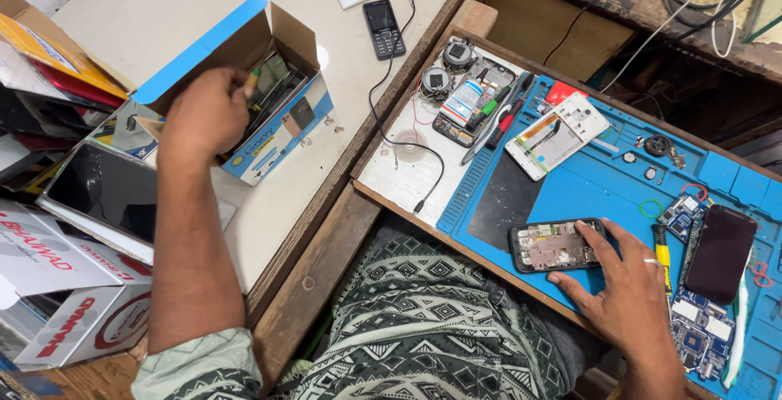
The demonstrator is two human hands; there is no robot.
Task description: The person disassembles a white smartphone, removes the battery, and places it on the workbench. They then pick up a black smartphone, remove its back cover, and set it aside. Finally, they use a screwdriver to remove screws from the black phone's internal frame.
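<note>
**Left hand in the parts box, right hand steadying an opened phone**

The left hand [205, 115] is curled into the open blue-and-white cardboard box [269, 94], its fingers closed round a small item with a pale tip; what exactly it is cannot be made out. The box holds flat parts standing on edge, packed close together. The right hand [623, 282] lies spread and flat, fingertips resting on the right end of the opened phone [556, 245], which lies back-off and circuit side up at the near edge of the blue work mat [586, 184]; the hand presses on it but does not grip it.

By the look of it, the step in hand is picking a part out of the box for the opened phone. A next move would call for lifting that part clear of its tightly packed neighbours without dragging them along, while the phone is kept from sliding.

Just right of the right hand lie a yellow-handled tool [661, 245], a dark phone screen [721, 253] and bare circuit boards [696, 323]. Farther up the mat sits a white phone frame [558, 135]. A black keypad phone [383, 29] lies on the pale desk [163, 9] beyond the box
</note>
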